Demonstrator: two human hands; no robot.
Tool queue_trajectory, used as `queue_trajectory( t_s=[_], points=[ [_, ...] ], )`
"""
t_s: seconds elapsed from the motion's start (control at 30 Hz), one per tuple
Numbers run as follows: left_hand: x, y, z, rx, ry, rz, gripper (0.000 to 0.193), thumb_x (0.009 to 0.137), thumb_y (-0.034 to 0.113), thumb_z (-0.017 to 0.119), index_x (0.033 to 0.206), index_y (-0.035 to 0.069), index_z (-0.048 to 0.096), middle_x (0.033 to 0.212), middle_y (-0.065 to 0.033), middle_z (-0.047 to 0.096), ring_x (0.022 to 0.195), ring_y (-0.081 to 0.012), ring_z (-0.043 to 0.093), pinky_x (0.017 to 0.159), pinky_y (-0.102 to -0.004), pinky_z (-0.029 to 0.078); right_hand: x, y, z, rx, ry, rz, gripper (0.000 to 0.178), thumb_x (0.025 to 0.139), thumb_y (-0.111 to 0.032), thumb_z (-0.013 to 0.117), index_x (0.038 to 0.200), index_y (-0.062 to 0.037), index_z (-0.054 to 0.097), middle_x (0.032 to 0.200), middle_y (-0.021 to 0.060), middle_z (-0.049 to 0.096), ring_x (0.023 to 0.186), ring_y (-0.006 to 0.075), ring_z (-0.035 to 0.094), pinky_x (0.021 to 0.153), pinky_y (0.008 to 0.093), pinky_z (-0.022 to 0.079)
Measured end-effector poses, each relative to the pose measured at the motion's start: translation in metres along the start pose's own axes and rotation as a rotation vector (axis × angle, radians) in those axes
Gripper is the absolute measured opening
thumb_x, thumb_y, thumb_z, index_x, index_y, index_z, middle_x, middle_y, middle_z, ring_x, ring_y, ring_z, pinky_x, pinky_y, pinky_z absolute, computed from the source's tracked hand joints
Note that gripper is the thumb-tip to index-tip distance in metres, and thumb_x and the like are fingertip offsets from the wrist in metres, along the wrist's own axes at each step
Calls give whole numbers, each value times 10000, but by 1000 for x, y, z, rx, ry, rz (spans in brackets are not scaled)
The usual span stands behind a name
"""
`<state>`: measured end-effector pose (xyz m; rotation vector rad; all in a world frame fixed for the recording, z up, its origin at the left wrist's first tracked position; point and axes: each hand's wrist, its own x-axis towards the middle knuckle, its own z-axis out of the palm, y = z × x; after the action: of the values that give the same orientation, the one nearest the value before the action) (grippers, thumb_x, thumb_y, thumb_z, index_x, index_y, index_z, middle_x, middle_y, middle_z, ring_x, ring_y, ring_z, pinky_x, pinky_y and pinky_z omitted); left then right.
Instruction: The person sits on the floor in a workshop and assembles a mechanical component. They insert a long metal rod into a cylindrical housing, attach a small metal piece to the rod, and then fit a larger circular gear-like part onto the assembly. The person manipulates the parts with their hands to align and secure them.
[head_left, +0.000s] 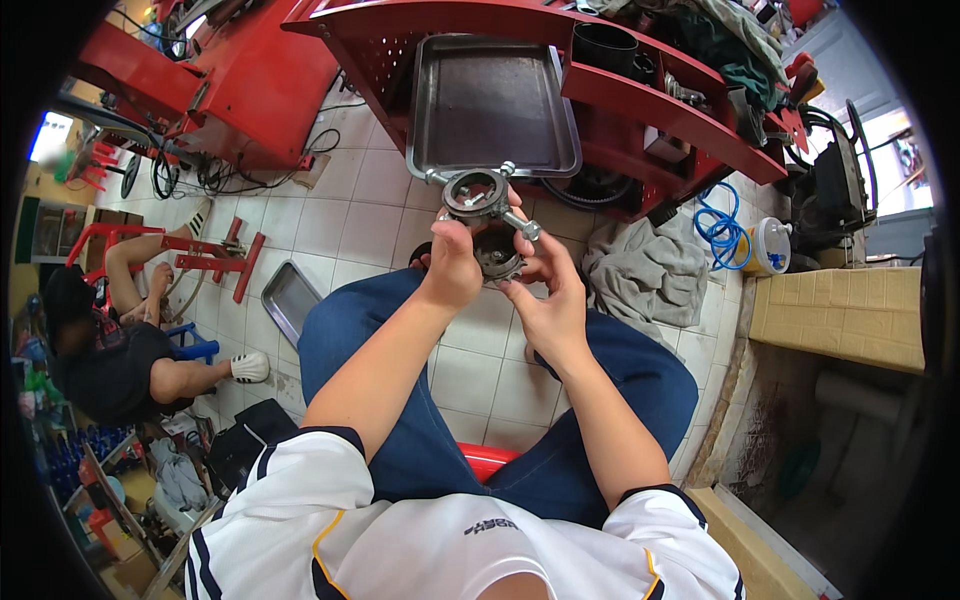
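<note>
In front of my knees I hold up a ring-shaped metal tool with several bolts sticking out around it. My left hand is closed on its near left side, thumb up against it. Just below the ring is a dark round metal part with a toothed-looking edge. My right hand grips this part from the right, thumb at its near edge and fingers near a bolt head. Whether ring and round part are joined cannot be told. My left fingers are mostly hidden.
A large metal tray leans on the red tool cart ahead. A smaller tray lies on the tiles at left. Grey cloth, a blue hose and a white tub are at right. Another person sits at far left.
</note>
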<state>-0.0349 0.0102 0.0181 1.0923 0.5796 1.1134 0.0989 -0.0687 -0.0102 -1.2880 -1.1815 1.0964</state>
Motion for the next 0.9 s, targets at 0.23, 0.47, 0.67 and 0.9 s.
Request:
queue_trajectory(
  t_s=[0.23,0.47,0.67,0.9],
  points=[
    [1,-1,1,24,34,34,1102,636,995,313,1179,54,498,803,-82,608,791,-183,640,769,-330,540,2,-9,5,-196,34,-197,832,797,22,786,1513,-55,370,1028,92,679,878,156,649,842,302,521],
    [-1,-9,-3,-60,34,-7,1087,639,997,311,1198,84,494,829,-83,598,808,-189,613,796,-340,512,1,-1,-1,91,-30,-30,733,900,79,645,1547,-55,327,970,100,695,883,151,664,860,282,511],
    [4,-9,-7,-55,-8,46,1049,680,981,311,1192,82,484,810,-82,597,794,-192,615,789,-331,511,3,-6,3,-191,10,-221,826,842,-114,793,1534,-59,345,1123,119,658,1022,223,647,886,337,504],
    [4,-5,0,-84,34,22,1026,690,977,314,1160,81,484,778,-81,601,768,-192,622,767,-329,517,3,5,0,36,-44,-79,697,891,-10,710,1504,-49,380,1062,112,678,979,187,657,887,336,518]
  ],
)
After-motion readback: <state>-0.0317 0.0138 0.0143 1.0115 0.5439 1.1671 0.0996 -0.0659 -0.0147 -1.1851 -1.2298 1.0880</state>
